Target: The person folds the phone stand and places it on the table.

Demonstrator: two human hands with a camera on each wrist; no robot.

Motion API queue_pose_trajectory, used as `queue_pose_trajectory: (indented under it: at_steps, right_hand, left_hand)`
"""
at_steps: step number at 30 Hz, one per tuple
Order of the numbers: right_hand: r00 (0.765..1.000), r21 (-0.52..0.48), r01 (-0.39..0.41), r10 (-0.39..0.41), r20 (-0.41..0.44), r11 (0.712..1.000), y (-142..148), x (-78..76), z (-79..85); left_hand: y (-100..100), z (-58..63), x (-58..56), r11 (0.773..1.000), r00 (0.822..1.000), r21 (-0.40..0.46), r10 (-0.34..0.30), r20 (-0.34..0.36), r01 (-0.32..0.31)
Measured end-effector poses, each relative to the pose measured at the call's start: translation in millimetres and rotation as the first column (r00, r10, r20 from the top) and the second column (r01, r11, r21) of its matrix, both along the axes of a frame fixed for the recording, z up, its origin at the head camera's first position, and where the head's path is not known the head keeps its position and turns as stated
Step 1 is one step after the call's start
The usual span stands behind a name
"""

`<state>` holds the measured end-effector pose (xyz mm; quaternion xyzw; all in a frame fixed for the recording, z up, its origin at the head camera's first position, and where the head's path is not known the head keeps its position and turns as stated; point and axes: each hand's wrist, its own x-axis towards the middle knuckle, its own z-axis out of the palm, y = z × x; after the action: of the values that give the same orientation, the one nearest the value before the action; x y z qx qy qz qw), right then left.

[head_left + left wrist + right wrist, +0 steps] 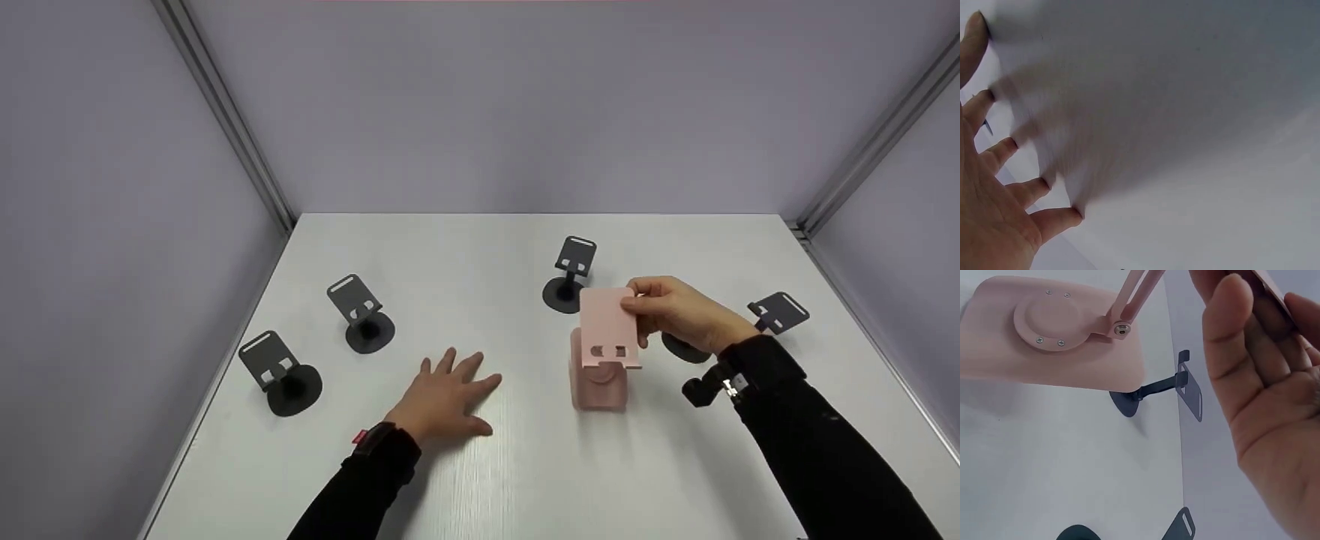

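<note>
A pink phone stand (pixel 609 322) stands on the white table, right of the middle. Its upper plate is pinched at the right edge between the thumb and fingers of my right hand (pixel 679 313). In the right wrist view the stand's pink base (pixel 994 337) shows a round screwed disc and a hinged arm. My left hand (pixel 442 401) rests on the table left of the stand, its fingers spread and holding nothing. The left wrist view shows the fingertips of that hand (pixel 994 214) touching the white surface.
Black phone stands with round bases stand about the table: one at the far left (pixel 292 390), another behind it (pixel 369 332), one behind the pink stand (pixel 562 294), one partly behind my right hand (pixel 780 311). Pale panels (pixel 480 105) enclose the table.
</note>
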<state>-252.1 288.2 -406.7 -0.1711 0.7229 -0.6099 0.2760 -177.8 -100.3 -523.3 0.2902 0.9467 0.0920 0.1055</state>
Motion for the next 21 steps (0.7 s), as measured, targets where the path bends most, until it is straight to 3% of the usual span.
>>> queue_pose_trajectory:
  at_steps: [6, 16, 19, 21]
  right_hand:
    - [0.999, 0.017, 0.030, -0.030, -0.033, 0.999, -20, -3.6, -0.9]
    - [0.999, -0.023, -0.006, 0.005, -0.051, 1.000, -45, -3.9, -5.6]
    - [0.998, -0.028, -0.011, 0.010, -0.067, 1.000, -51, -4.0, -6.3]
    - [0.997, -0.027, -0.013, 0.011, -0.077, 1.000, -55, -3.7, -6.8]
  left_hand:
    - [-1, 0.5, -2.4, 1.000, 1.000, -0.021, -0.005, -0.001, 0.005]
    - [15, 19.0, -17.6, 0.992, 0.996, 0.082, 0.091, 0.025, -0.092]
    - [19, 21.0, -24.2, 0.962, 0.984, 0.213, 0.152, 0.087, -0.168]
    - [22, 22.3, -27.8, 0.910, 0.966, 0.340, 0.187, 0.176, -0.238]
